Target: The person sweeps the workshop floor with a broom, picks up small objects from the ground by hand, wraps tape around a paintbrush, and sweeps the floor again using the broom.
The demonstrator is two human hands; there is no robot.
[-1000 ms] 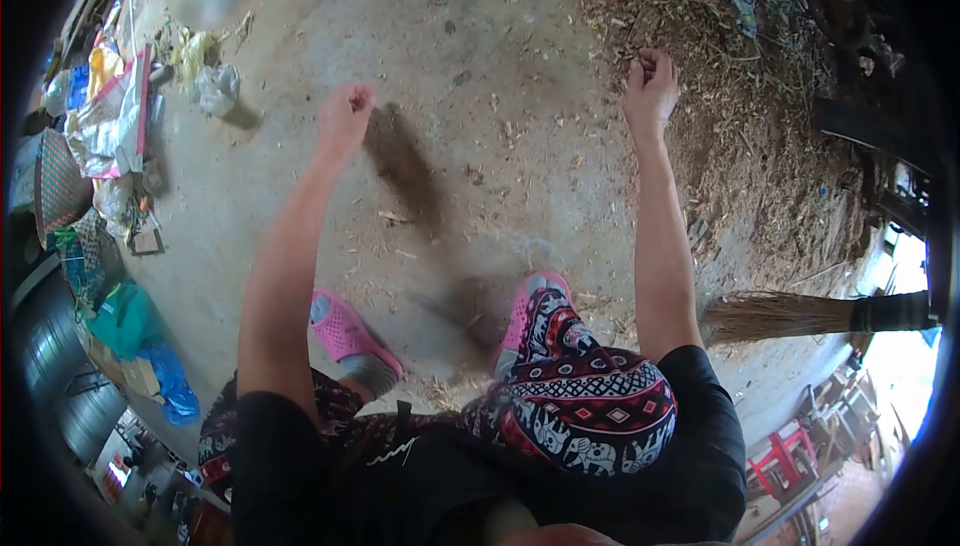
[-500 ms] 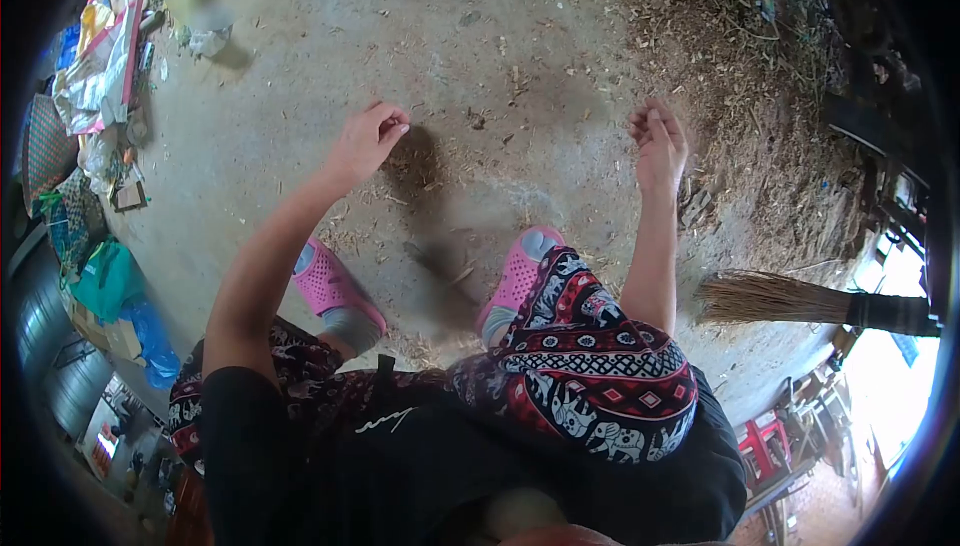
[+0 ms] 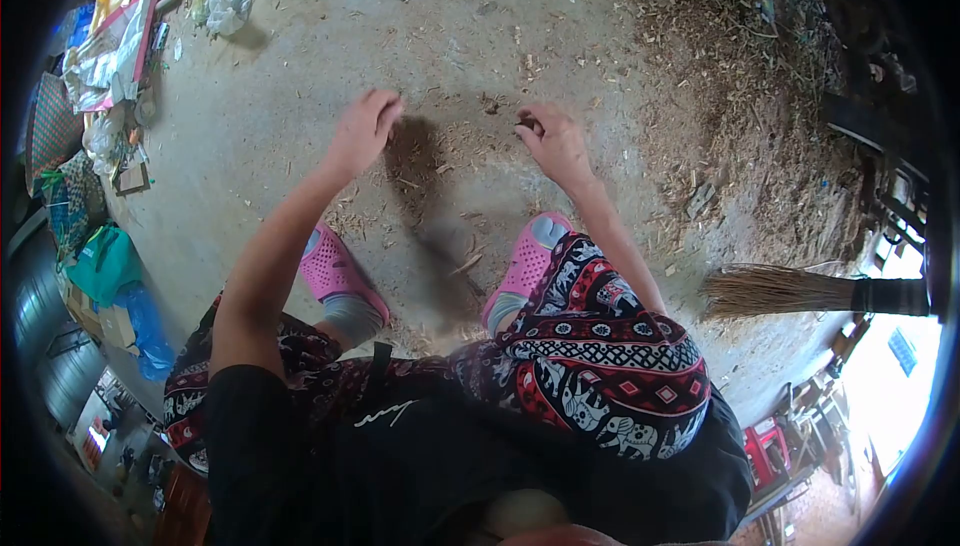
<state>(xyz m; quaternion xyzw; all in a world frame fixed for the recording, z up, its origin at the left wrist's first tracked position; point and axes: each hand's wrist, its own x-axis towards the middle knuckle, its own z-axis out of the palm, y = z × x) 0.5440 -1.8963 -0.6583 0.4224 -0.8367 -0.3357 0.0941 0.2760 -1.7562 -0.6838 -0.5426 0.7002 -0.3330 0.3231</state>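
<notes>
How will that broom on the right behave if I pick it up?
The broom will probably feel light, its head being thin, dry-looking strands. Those likely flex and spring, since the tips splay loosely. The dark wrapped section looks tightly bound, so it may feel stiffer.

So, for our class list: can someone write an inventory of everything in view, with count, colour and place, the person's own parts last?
floor: one, grey, middle
wood chips: uncountable, tan, scattered, thickest upper right
broom: one, brown bristles, black handle, right
plastic bag: one, whitish, upper left
green bag: one, green, left
blue plastic: one, blue, beneath the green bag
red frame: one, red, lower right
edge clutter: uncountable, mixed, too small to tell
clogs: two, pink, on the feet
trousers: one pair, black-red-white, lower middle
shirt: one, black, bottom
left grip: one, bare, centre-left
right grip: one, bare, centre
</notes>
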